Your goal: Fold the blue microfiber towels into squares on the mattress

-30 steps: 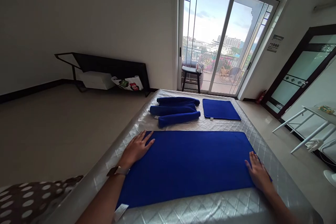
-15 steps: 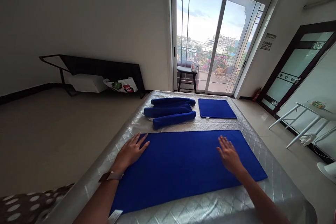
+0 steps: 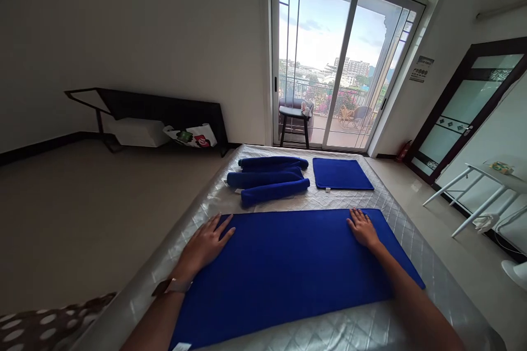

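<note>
A blue towel (image 3: 284, 269) lies spread flat across the silver mattress (image 3: 329, 334). My left hand (image 3: 208, 244) rests with fingers spread on its far left corner, partly over the mattress. My right hand (image 3: 362, 228) lies open and flat near the far edge, toward the right. Neither hand grips anything. Beyond the spread towel are several rolled blue towels (image 3: 275, 192), side by side. To their right a blue towel folded into a flat rectangle (image 3: 342, 174) lies with a small white tag at its near edge.
A black bench-like frame (image 3: 164, 104) stands by the left wall, with a white box (image 3: 140, 132) and a printed bag (image 3: 193, 136) beneath. Past the mattress are a glass sliding door (image 3: 313, 55) and dark stool (image 3: 294, 115). A white table (image 3: 500, 174) stands right.
My right hand has slid away from me and slightly right, up to the towel's far edge. My left hand has stayed at the far left corner. The view has tilted slightly.
</note>
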`<state>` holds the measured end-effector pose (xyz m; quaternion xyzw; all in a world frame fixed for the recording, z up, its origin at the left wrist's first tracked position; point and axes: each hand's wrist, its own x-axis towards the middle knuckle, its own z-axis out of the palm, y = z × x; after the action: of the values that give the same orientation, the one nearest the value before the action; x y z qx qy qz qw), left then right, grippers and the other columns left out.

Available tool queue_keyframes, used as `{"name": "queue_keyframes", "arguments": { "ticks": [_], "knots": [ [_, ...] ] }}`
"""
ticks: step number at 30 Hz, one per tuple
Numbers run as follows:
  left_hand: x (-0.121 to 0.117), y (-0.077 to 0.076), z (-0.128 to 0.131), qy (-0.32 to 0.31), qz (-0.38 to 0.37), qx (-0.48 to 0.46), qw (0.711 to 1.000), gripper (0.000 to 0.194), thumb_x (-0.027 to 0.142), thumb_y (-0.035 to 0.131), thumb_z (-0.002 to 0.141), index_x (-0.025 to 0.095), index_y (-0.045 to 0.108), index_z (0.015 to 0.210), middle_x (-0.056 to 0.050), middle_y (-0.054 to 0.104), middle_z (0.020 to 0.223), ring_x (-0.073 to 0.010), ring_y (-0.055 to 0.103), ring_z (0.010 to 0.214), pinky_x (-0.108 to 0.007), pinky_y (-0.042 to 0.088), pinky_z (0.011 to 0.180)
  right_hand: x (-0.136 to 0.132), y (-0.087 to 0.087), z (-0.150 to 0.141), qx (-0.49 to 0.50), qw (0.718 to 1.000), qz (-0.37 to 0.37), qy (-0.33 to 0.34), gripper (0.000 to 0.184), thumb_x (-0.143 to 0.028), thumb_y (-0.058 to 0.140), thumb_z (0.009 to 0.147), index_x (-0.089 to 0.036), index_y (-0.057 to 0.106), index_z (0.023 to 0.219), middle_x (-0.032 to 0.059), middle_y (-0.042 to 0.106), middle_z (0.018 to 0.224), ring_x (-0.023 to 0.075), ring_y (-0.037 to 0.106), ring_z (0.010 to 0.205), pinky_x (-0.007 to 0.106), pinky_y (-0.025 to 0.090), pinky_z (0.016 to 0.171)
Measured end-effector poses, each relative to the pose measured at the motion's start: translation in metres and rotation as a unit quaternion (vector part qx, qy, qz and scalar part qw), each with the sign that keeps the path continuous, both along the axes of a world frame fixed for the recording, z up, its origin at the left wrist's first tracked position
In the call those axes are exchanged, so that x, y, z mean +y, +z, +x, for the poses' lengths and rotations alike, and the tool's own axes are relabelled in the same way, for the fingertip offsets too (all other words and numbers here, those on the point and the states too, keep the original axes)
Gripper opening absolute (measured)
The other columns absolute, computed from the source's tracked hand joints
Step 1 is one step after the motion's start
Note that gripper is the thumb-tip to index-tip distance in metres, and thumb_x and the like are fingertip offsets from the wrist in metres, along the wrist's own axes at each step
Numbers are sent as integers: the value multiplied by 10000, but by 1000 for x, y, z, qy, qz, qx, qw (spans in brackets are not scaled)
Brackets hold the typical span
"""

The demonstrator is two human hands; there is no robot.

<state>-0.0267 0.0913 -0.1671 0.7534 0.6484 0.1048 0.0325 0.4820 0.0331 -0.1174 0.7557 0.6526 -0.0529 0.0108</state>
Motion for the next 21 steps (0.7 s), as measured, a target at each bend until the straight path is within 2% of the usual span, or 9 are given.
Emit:
{"name": "queue_keyframes", "arguments": {
  "ticks": [3, 6, 11, 16, 19, 21],
  "knots": [
    [-1, 1, 0, 4, -1, 0, 1000, 668, 559, 291, 970, 224, 416, 1535, -107, 414, 1601, -305, 332, 1497, -490, 293, 1213, -6, 1, 54, -18, 998, 2, -67, 622, -399, 223, 1041, -121, 247, 1598, 107, 277, 1649, 206, 195, 1539, 425, 196, 1237],
    [-1, 1, 0, 11, -4, 11, 1000, 672, 564, 273, 972, 232, 405, 1540, -100, 409, 1606, -294, 327, 1500, -477, 293, 1215, -8, -6, 82, -12, 994, 13, -105, 638, -395, 195, 1035, -103, 234, 1600, 109, 272, 1651, 207, 205, 1537, 410, 198, 1238],
    [-2, 1, 1, 6, 2, 21, 1000, 685, 547, 252, 979, 178, 413, 1534, -143, 408, 1599, -305, 326, 1499, -479, 269, 1225, -5, -18, 86, 6, 993, 38, -115, 641, -428, 195, 1030, -142, 263, 1600, 81, 295, 1648, 213, 224, 1532, 412, 184, 1242],
    [-1, -6, -2, 22, -7, 2, 1000, 676, 568, 236, 990, 222, 372, 1554, -124, 366, 1625, -315, 323, 1500, -517, 314, 1198, -4, -21, 85, 17, 991, 38, -125, 646, -443, 209, 1033, -148, 238, 1607, 69, 269, 1660, 208, 217, 1534, 388, 148, 1248],
    [3, -8, -10, -8, 7, 9, 1000, 629, 512, 257, 1003, 220, 391, 1544, -120, 412, 1600, -311, 339, 1492, -516, 329, 1188, -4, -19, 84, 22, 991, 35, -124, 647, -442, 212, 1036, -139, 227, 1608, 79, 269, 1659, 205, 200, 1538, 384, 133, 1248],
    [7, -4, -15, -26, -3, 18, 1000, 604, 471, 245, 1017, 204, 408, 1534, -123, 437, 1585, -309, 354, 1484, -510, 337, 1183, -5, -18, 83, 23, 992, 34, -123, 647, -434, 212, 1036, -130, 228, 1607, 84, 272, 1657, 205, 197, 1539, 383, 132, 1247]
  ]
}}
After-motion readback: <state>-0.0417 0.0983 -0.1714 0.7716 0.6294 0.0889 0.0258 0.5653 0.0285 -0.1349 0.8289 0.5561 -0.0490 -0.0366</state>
